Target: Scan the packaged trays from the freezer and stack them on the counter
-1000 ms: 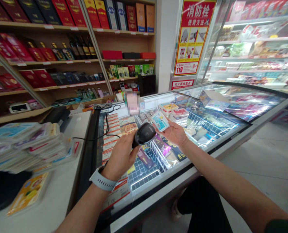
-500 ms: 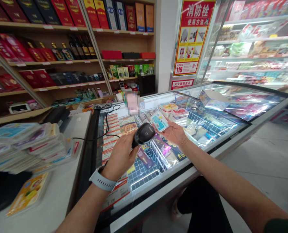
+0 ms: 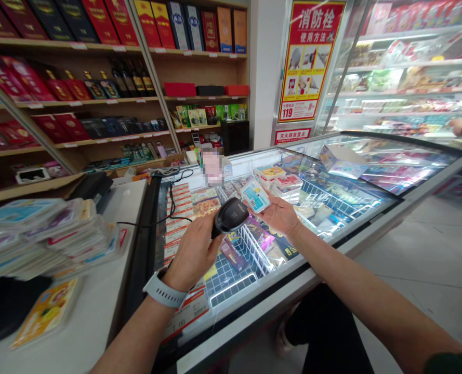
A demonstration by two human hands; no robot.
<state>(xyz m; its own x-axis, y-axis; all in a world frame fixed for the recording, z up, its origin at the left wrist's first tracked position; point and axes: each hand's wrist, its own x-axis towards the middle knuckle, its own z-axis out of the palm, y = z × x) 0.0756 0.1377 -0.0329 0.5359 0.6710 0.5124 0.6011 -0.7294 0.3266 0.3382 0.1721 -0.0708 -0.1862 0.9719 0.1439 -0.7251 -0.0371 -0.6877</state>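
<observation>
My left hand (image 3: 195,249), with a pale watch band at the wrist, is wrapped round a black handheld barcode scanner (image 3: 231,215). The scanner's head points toward a small flat pack (image 3: 255,196) with a blue and white label. That pack is gripped at its edge by my right hand (image 3: 279,215), with the label turned up toward me. A small gap separates scanner and pack. Both hands are above a chest freezer (image 3: 324,249), over a white wire basket (image 3: 231,283) holding a few packages. My right fingers are partly hidden behind the pack.
Stacked flat packs (image 3: 70,228) and one yellow pack (image 3: 45,311) lie on the counter (image 3: 94,306) at left. A black cable (image 3: 172,200) crosses the freezer's left end. An open carton (image 3: 342,161) rests on the glass. At far right, another person's hand (image 3: 457,126) shows.
My hands, the scanner and the pack are almost still; the pack is tilted very slightly differently. The other person's hand at far right has moved up, and a dark sleeve now shows.
</observation>
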